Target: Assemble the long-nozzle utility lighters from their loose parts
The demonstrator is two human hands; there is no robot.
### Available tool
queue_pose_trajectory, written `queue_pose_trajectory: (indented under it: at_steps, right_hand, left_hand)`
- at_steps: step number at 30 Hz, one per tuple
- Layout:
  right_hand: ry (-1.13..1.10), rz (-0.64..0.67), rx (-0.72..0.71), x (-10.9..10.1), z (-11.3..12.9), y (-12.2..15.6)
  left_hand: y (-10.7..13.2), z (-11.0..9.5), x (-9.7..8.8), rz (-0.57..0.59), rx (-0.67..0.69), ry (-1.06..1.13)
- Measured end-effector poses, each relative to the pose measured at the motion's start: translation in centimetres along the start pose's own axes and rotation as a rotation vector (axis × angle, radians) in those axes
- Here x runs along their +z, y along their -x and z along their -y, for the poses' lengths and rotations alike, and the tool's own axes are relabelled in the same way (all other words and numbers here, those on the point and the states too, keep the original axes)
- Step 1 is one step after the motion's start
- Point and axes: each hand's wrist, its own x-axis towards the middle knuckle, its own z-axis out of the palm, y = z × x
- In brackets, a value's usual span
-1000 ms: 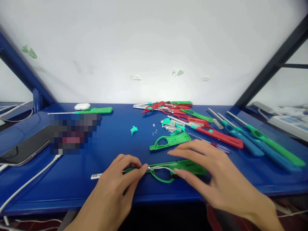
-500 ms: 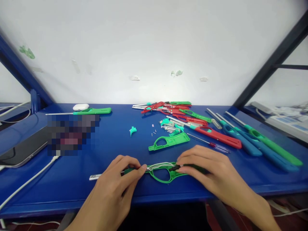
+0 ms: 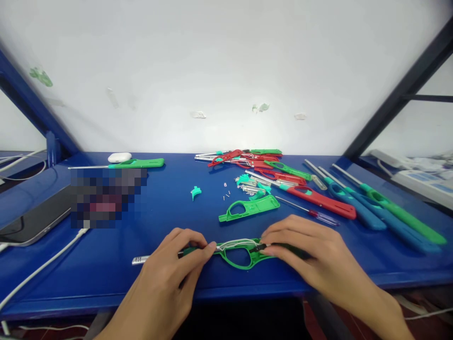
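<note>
An opened green lighter half (image 3: 244, 257) with white wires and a metal tube (image 3: 141, 259) lies near the front edge of the blue table (image 3: 170, 212). My left hand (image 3: 177, 269) pinches its neck where the tube meets the green body. My right hand (image 3: 311, 250) rests over the handle end, fingertips pinching a small dark part by the trigger loop. The other green shell half (image 3: 249, 208) lies just behind, untouched.
A heap of red, green and blue lighters (image 3: 283, 174) and small metal parts (image 3: 247, 188) lies behind to the right. A thin screwdriver (image 3: 307, 211), a teal piece (image 3: 196, 191), a whole green lighter (image 3: 134, 164), an earbud case (image 3: 119, 157), a tablet (image 3: 31, 222) and a white cable (image 3: 38, 269) are about.
My right hand drew in from lying flat over the handle and closed its fingertips on the part by the trigger loop. My left hand kept its pinch.
</note>
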Motion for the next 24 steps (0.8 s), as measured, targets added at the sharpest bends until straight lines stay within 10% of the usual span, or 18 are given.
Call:
queue_pose_trajectory:
  at_steps: [24]
  right_hand:
    - [0.192, -0.072, -0.094, 0.67, -0.15, 0.2]
  left_hand:
    - [0.28, 0.22, 0.13, 0.028, -0.024, 0.024]
